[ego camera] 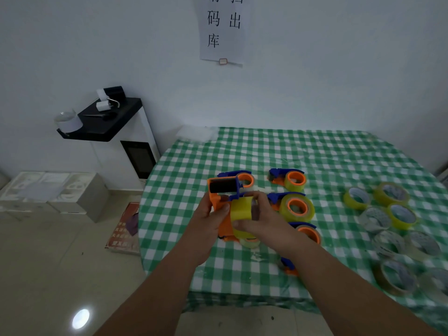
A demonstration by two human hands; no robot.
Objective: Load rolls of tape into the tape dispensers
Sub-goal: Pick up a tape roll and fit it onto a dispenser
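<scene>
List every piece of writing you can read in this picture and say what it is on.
"码", "库": left column of the white paper sheet on the wall; a character above is cut off by the frame.
"出": right column of the same sheet; the character above is cut off.
Reddish board on the floor: pale characters, too blurred to read.
Tape rolls and tape dispensers: no readable text.

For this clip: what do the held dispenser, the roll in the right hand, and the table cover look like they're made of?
Held dispenser: likely moulded plastic, matte orange and blue, with a black roller that may be rubber.
Yellow roll gripped by the right hand: apparently translucent plastic packing tape, glossy.
Table cover: green-and-white check, cloth or vinyl; the blur leaves it open.
</scene>
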